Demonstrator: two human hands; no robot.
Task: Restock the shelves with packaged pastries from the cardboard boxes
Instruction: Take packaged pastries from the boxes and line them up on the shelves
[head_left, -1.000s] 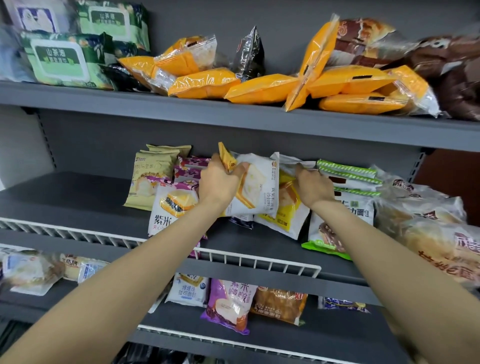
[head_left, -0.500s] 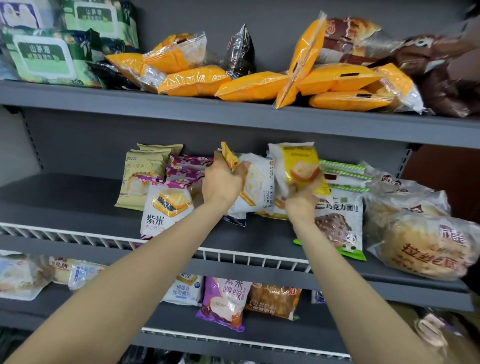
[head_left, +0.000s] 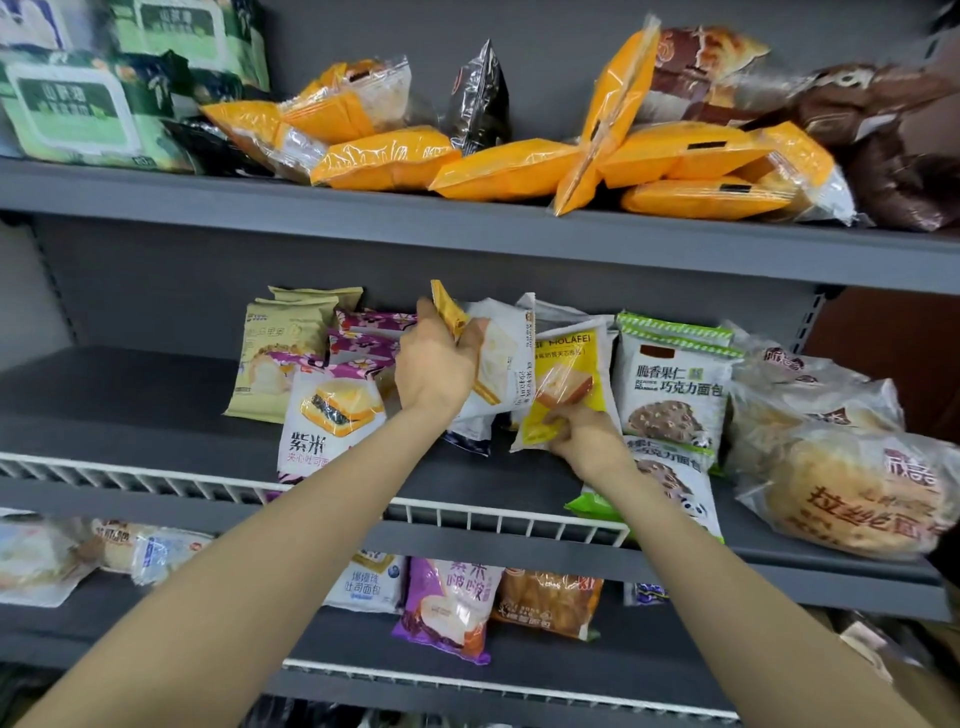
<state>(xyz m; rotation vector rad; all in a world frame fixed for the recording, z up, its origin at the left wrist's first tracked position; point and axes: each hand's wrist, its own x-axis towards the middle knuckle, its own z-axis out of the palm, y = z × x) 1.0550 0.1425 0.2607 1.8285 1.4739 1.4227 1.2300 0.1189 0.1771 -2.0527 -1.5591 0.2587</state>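
On middle shelf (head_left: 156, 410) | left hand (head_left: 434, 364) covers white packet (head_left: 501, 364) | right hand (head_left: 584, 434) pinches yellow packet (head_left: 566, 384)

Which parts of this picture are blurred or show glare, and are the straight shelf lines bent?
Head view: the brown bread bags at top right are smeared by motion blur; the orange packets show glare on their film; the top shelf edge bows from wide-angle distortion; the yellow packet between both hands is sharp.
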